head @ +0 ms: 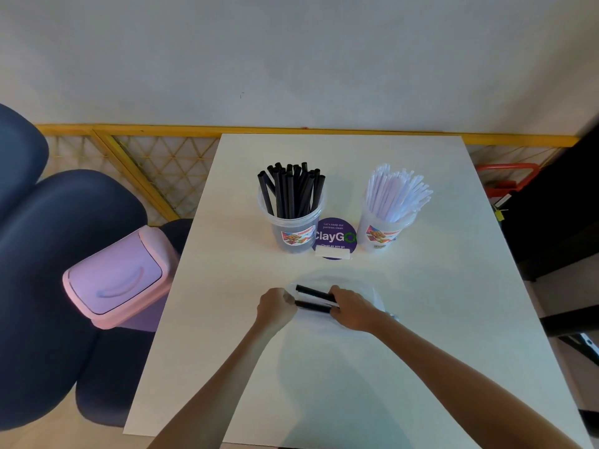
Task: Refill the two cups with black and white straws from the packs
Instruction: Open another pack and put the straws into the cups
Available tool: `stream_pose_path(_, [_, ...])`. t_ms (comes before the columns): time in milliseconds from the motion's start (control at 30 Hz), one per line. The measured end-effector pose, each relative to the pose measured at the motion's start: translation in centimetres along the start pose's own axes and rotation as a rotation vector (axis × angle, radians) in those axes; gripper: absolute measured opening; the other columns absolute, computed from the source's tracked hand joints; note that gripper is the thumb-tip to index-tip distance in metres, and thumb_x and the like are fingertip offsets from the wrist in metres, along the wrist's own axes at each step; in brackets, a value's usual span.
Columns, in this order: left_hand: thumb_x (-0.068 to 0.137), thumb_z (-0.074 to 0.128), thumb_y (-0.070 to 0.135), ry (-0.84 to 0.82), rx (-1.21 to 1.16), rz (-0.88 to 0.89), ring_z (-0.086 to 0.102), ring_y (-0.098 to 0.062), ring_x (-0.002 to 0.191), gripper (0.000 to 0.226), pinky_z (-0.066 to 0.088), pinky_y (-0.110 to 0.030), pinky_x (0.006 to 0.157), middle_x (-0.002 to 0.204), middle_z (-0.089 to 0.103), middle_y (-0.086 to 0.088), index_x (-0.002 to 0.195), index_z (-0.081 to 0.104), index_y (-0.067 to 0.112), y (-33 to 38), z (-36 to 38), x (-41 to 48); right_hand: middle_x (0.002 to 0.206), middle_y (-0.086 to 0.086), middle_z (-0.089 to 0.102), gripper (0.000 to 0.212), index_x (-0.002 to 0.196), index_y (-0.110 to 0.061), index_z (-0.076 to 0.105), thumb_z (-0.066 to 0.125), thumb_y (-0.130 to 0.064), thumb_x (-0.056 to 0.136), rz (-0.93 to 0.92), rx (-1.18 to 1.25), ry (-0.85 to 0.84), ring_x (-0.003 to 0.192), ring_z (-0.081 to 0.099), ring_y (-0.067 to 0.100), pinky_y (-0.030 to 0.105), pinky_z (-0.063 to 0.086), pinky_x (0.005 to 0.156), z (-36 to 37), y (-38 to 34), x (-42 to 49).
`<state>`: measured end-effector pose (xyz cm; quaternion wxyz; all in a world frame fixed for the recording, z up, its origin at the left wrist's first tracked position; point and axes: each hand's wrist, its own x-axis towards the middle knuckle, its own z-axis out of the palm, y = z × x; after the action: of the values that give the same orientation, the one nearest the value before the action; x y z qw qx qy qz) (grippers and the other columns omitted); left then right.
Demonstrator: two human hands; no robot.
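Two clear cups stand at the back of the white table. The left cup holds several black straws; the right cup holds several white straws. In front of them lies a clear plastic pack with two black straws showing at its left end. My left hand pinches the pack's left end, fingers curled. My right hand grips the pack and the straws from the right side.
A round purple sign stands between the cups. A pink swing-lid bin sits on a dark blue chair left of the table. A yellow lattice barrier runs behind; dark furniture stands at the right.
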<state>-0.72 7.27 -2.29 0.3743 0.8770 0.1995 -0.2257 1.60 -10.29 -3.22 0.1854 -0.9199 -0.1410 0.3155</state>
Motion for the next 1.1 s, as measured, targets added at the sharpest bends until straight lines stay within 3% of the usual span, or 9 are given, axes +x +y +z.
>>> stream_pose_path(167, [0.079,0.054,0.004,0.023,-0.055,-0.034,0.057,-0.025,0.103,0.026,0.039,-0.022,0.073,0.103,0.06,-0.003,0.103,0.063,0.007,0.7,0.0,0.4,0.093,0.014,0.062,0.02,0.107,-0.009,0.054,0.044,-0.02,0.094,0.024,0.22,0.057,0.081,0.055,0.027,0.03,0.038,0.068,-1.5,-0.3,-0.3])
stream_pose_path(300, [0.076,0.054,0.003,0.009,-0.09,-0.039,0.058,-0.025,0.095,0.015,0.044,-0.026,0.074,0.094,0.059,-0.002,0.087,0.059,0.011,1.3,0.1,0.3,0.062,-0.001,0.045,0.01,0.07,-0.022,0.05,0.041,-0.023,0.07,0.063,0.593,0.148,0.059,0.039,0.017,0.028,0.032,0.059,-3.1,-0.8,-0.5])
stream_pose_path(467, [0.073,0.05,0.002,-0.043,-0.05,-0.027,0.052,-0.023,0.081,0.017,0.041,-0.026,0.069,0.08,0.056,0.002,0.065,0.049,0.018,1.7,0.2,0.3,0.044,-0.003,0.036,0.016,0.06,-0.012,0.046,0.034,-0.011,0.051,0.068,1.017,0.233,0.047,0.03,0.016,0.02,0.025,0.043,-5.0,-1.7,-0.2])
stream_pose_path(567, [0.081,0.052,0.01,-0.051,0.147,0.008,0.049,-0.026,0.104,0.014,0.04,-0.027,0.083,0.107,0.053,-0.007,0.092,0.06,0.015,1.8,0.2,0.2,0.046,0.003,0.034,0.015,0.063,-0.009,0.043,0.035,-0.008,0.05,0.035,1.239,0.247,0.042,0.03,0.014,0.018,0.026,0.04,-6.5,-2.1,-0.4])
stream_pose_path(667, [0.085,0.054,0.013,0.157,0.159,0.202,0.045,-0.027,0.114,0.018,0.037,-0.029,0.091,0.114,0.052,-0.009,0.101,0.063,0.012,3.3,-0.4,-0.1,0.043,-0.003,0.039,0.007,0.068,-0.01,0.044,0.038,-0.009,0.065,0.058,1.439,0.224,0.039,0.035,0.011,0.021,0.032,0.046,-7.8,-2.3,-0.9])
stream_pose_path(733, [0.086,0.056,0.007,0.311,0.014,0.438,0.054,-0.023,0.102,0.013,0.035,-0.021,0.083,0.1,0.062,-0.007,0.092,0.066,0.007,5.3,-1.1,-0.5,0.045,-0.004,0.039,0.02,0.072,-0.012,0.045,0.03,-0.003,0.079,0.088,1.541,0.212,0.04,0.037,0.012,0.025,0.034,0.051,-8.7,-2.3,-1.0])
stream_pose_path(800, [0.092,0.05,0.01,0.338,-0.172,0.508,0.055,-0.016,0.088,0.016,0.035,-0.014,0.073,0.09,0.062,-0.001,0.092,0.066,0.005,8.1,-2.1,-1.2,0.047,-0.003,0.039,0.025,0.073,-0.013,0.046,0.025,-0.002,0.081,0.097,1.644,0.182,0.041,0.038,0.013,0.027,0.035,0.054,-9.6,-2.3,-1.0])
stream_pose_path(933, [0.099,0.04,0.019,0.02,-0.641,0.372,0.06,-0.004,0.07,0.026,0.046,-0.023,0.072,0.074,0.064,0.009,0.08,0.058,0.017,13.4,-3.6,-2.4,0.048,-0.002,0.041,0.018,0.073,-0.013,0.047,0.031,-0.005,0.075,0.083,1.783,0.014,0.039,0.042,0.014,0.026,0.04,0.052,-11.3,-2.3,-1.8])
stream_pose_path(1100, [0.093,0.052,0.035,-0.397,-0.776,0.155,0.052,-0.01,0.043,0.03,0.047,-0.02,0.049,0.058,0.049,0.0,0.079,0.053,0.009,15.2,-3.3,-1.8,0.049,-0.003,0.043,0.013,0.072,-0.012,0.047,0.035,-0.01,0.072,0.018,1.704,-0.261,0.039,0.04,0.01,0.019,0.041,0.044,-11.6,-2.2,-3.5])
